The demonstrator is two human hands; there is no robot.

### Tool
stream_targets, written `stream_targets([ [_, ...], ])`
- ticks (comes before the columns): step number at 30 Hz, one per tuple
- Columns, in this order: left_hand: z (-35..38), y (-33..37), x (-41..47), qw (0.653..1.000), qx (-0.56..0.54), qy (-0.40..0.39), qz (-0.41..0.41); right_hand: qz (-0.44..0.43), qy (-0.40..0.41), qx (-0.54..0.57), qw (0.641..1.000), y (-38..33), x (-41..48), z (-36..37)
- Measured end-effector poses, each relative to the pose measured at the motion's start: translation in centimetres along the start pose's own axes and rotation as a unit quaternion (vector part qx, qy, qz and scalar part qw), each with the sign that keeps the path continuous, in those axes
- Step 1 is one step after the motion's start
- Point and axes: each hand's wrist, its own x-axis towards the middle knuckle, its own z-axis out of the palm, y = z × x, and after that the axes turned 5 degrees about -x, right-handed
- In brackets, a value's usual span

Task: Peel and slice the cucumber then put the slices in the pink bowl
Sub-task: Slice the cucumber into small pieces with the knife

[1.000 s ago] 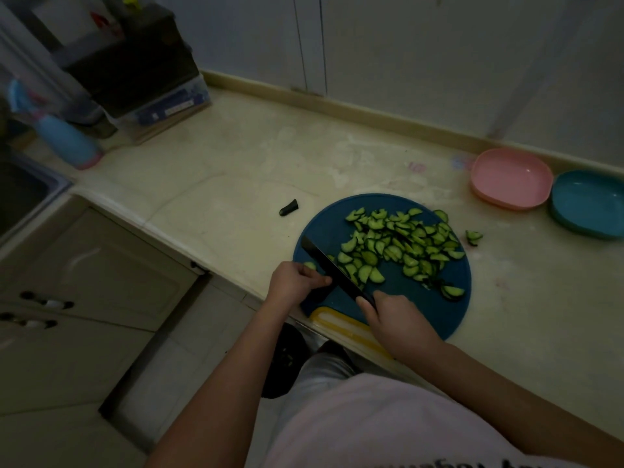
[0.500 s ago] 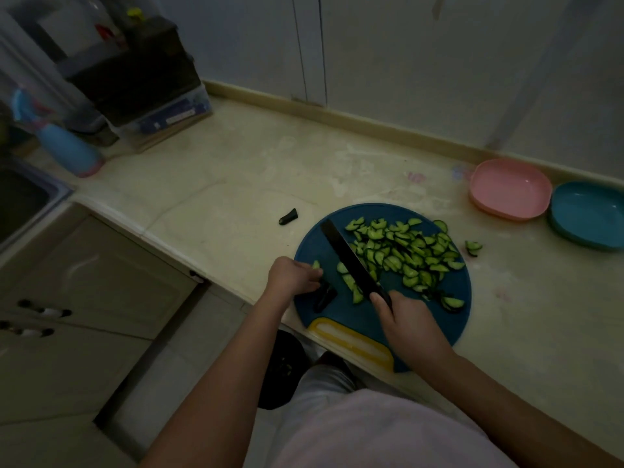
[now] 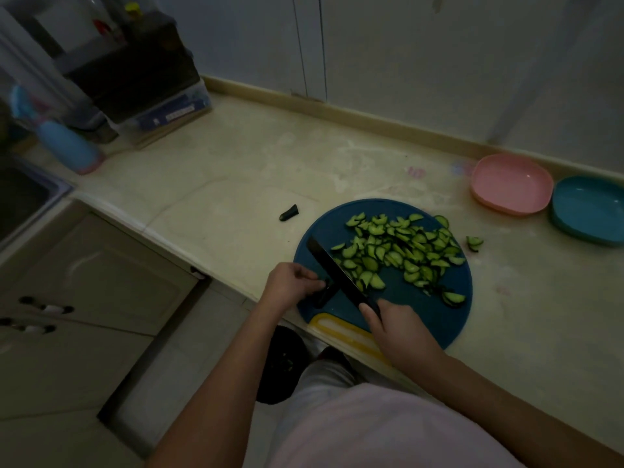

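Note:
A heap of green cucumber slices [image 3: 401, 251] lies on a round blue cutting board [image 3: 452, 315] at the counter's front edge. My right hand [image 3: 398, 329] grips the handle of a black knife [image 3: 337, 271], whose blade lies across the board's left part beside the slices. My left hand [image 3: 292, 285] pinches a dark cucumber end piece [image 3: 324, 297] on the board, just left of the blade. The pink bowl [image 3: 511, 184] stands empty at the back right of the counter. A few slices [image 3: 474, 242] lie off the board on the counter.
A teal bowl [image 3: 589, 209] sits right of the pink one. Another dark cucumber end [image 3: 289, 213] lies on the counter left of the board. At the far left stand a blue bottle [image 3: 64, 150], dark boxes [image 3: 135, 72] and a sink [image 3: 20, 197]. Cabinet doors are below.
The knife blade has swept the slices rightward across the board, away from my left hand. My left hand stays at the board's left edge with the end piece.

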Motion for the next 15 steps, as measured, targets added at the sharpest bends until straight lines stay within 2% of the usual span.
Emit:
stream_targets([
  [4,0.18,-0.58,-0.12,0.999,0.042,-0.019,0.014,0.001,-0.004,-0.025,1.0,-0.17,0.08,0.37],
  [7,0.56,-0.51,-0.27,0.998,0.064,-0.005,0.025,-0.015,0.016,-0.058,0.998,-0.06,0.1,0.34],
  [15,0.72,-0.24,-0.09,0.998,0.058,0.003,0.006,0.001,0.018,-0.085,0.996,0.12,0.42,0.18],
])
